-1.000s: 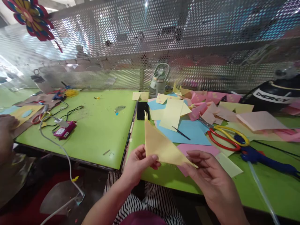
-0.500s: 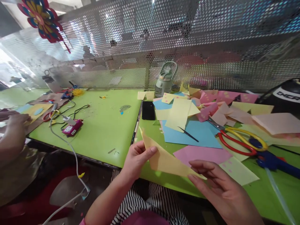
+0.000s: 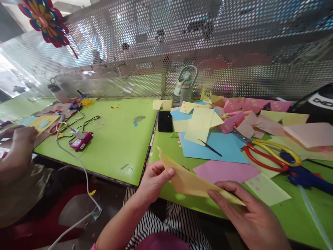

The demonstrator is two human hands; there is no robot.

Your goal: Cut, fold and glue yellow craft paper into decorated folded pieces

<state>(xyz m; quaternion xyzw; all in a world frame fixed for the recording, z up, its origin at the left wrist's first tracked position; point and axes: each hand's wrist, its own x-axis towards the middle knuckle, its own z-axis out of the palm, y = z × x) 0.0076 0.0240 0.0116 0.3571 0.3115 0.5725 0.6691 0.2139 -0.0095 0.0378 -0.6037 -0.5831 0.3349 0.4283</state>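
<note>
A folded sheet of yellow paper (image 3: 191,182) is held above the front edge of the green table. My left hand (image 3: 156,178) pinches its left part, thumb on the near face and fingers behind. At the other end my right hand (image 3: 244,208) grips the sheet between thumb and fingers; the paper's pointed right tip shows past the thumb. Just beyond lies a pink paper (image 3: 226,172), partly over a blue sheet (image 3: 218,147). A thin black tool (image 3: 210,148) rests on the blue and pale yellow sheets.
Scissors (image 3: 273,156) with red and yellow handles and a blue glue gun (image 3: 309,178) lie at right. Behind stand a black phone (image 3: 165,121) and a green bottle (image 3: 183,88). At far left, another person's hand (image 3: 23,139) works near a pink power strip (image 3: 81,140).
My right hand has slid inward along the yellow paper, so more of its right tip shows beyond the thumb. The sheet is tilted a little differently. My left hand keeps its hold.
</note>
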